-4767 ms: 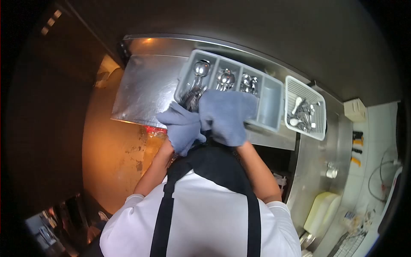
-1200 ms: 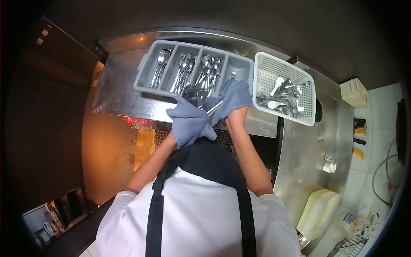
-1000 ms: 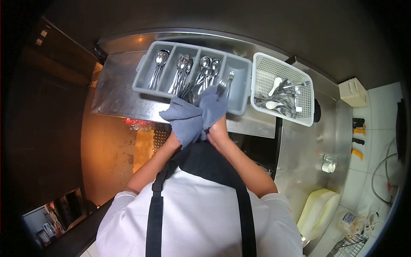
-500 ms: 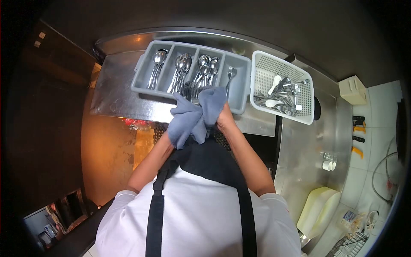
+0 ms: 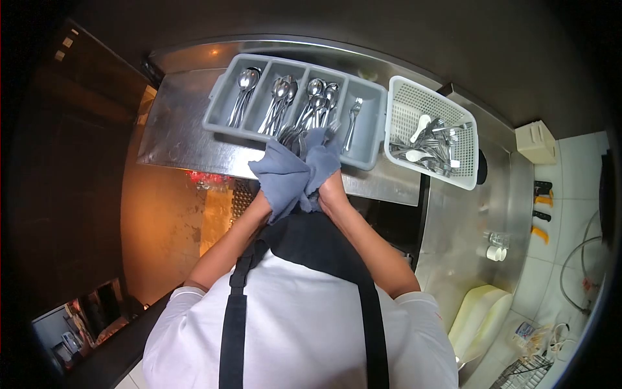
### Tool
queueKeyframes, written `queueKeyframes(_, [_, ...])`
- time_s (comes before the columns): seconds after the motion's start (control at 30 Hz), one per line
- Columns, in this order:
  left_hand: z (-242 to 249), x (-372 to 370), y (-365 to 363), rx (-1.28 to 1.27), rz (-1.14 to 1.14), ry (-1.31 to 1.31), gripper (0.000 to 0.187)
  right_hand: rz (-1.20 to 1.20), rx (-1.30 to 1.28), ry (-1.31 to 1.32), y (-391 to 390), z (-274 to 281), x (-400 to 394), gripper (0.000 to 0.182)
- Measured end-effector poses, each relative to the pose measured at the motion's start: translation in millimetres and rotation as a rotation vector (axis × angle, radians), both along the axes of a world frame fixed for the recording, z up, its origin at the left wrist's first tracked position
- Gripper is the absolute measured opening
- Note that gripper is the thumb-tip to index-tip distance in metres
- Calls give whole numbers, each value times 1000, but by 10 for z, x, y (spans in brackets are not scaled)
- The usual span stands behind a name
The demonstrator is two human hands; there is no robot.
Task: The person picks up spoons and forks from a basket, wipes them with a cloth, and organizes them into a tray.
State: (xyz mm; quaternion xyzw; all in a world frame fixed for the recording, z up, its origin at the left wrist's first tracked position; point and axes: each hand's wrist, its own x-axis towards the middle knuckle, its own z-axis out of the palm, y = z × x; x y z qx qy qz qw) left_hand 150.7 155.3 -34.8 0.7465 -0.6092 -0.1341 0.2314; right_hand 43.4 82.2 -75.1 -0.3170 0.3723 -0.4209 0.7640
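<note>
Steel counter (image 5: pixel 181 117), blue cloth (image 5: pixel 284 176) around forks (image 5: pixel 332 128), long axes forward, tines foremost

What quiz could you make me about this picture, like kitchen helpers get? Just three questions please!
1. How many compartments does the grey tray have?
2. True or false: in the picture, the white basket stands to the right of the grey tray.
3. What partly covers the person's right hand?
A) a rubber glove
B) a blue-grey cloth
C) a paper bag

Key: 1. Four. 2. True. 3. B.
</note>
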Motion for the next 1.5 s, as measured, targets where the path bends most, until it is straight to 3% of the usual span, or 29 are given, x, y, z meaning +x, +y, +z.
queueKeyframes(0.13, [-72,65,17,-7,13,79,18,199,203,15,-394,52,-211,24])
queueKeyframes(0.2, [-104,124,80,-16,-12,157,17,126,231,-122,-530,225,-228,18])
queueKeyframes(0.3, [-187,148,180,-28,-61,376,16,273,-8,85,-503,171,-273,20])
queueKeyframes(0.4, [-231,100,184,-18,-112,608,15,257,-908,397,-201,235,-146,21])
queueKeyframes(0.5, [-163,71,219,-19,-66,661,14,273,-931,505,-174,275,-69,21])
queueKeyframes(0.57, [-30,35,292,4,69,634,13,187,-883,504,-208,222,-21,20])
queueKeyframes(0.63, [-291,-10,304,-89,227,769,13,32,-889,483,-284,265,-21,20])
queueKeyframes(0.73, [-474,146,319,-168,-60,346,17,-20,-937,593,-704,222,-182,19])
queueKeyframes(0.83, [-257,60,253,-129,-86,129,15,-59,-524,439,-883,48,-274,23])
queueKeyframes(0.9, [304,-39,38,258,-177,-158,18,-100,-359,231,-719,-56,-226,26])
queueKeyframes(0.93, [238,-47,4,242,-160,-151,19,-121,-279,127,-594,-88,-159,27])
queueKeyframes(0.97, [172,-56,-30,226,-143,-143,21,-67,-189,263,-460,-133,-29,29])
queueKeyframes(1.0, [-420,-10,39,7,-64,18,22,-11,-97,396,-327,-160,81,31])
queueKeyframes(1.03, [-741,5,80,-211,18,181,24,20,-37,173,-147,-135,63,33])
queueKeyframes(1.07, [-743,-13,74,-236,23,206,24,50,22,-52,-18,-111,19,35])
queueKeyframes(1.1, [-724,-31,64,-262,30,232,24,227,38,-38,-92,-147,-110,37])
queueKeyframes(1.13, [-597,-56,35,-288,39,257,24,222,115,-73,-175,-157,-148,32])
queueKeyframes(1.2, [-71,9,-159,235,-213,-173,22,151,278,-34,-422,-108,-251,25])
queueKeyframes(1.27, [-14,8,-177,361,-152,81,21,86,249,-63,-641,-68,-365,22])
queueKeyframes(1.33, [-348,-25,2,50,243,999,20,146,213,-124,-742,-181,-442,24])
queueKeyframes(1.37, [-472,0,24,-31,275,1147,20,195,191,-138,-736,-184,-447,25])
queueKeyframes(1.43, [-409,28,17,0,148,1003,21,245,105,-147,-607,-160,-447,25])
queueKeyframes(1.5, [-330,59,-9,37,-3,792,22,304,-200,102,-443,-214,-368,28])
